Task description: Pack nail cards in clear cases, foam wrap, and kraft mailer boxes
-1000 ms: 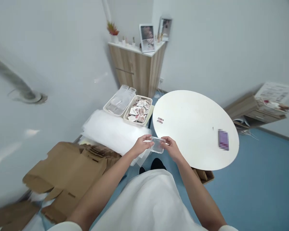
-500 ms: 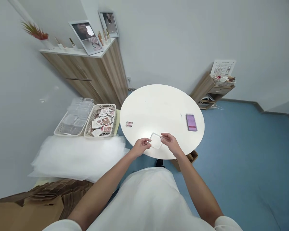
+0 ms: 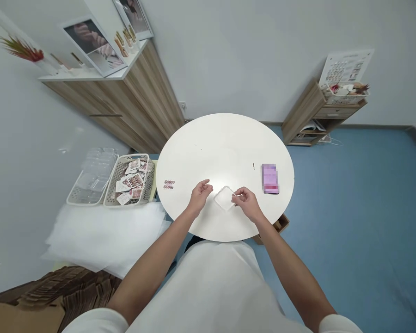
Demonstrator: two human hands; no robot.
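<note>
A clear, square, shallow plastic case [image 3: 224,199] is over the near part of the round white table [image 3: 225,132]. My right hand [image 3: 246,201] pinches its right corner between thumb and fingers. To the left of the case, my left hand [image 3: 200,196] is off it, fingers apart and holding nothing. Two short rows of small reddish pieces [image 3: 168,184] lie at the table's left. A purple pixelated packet [image 3: 270,179] rests on the right side, with a tiny dark item [image 3: 253,166] beside it.
On the left stand a basket of printed cards [image 3: 144,185] and a basket of clear cases [image 3: 97,178], with white sheets [image 3: 107,231] in front. Behind are a wooden cabinet [image 3: 149,92] and a small shelf [image 3: 300,113]. Brown cardboard [image 3: 27,317] lies lower left.
My left hand has let go of the case and moved away to the left, its fingers now apart. My right hand still holds the case. The camera view has shifted.
</note>
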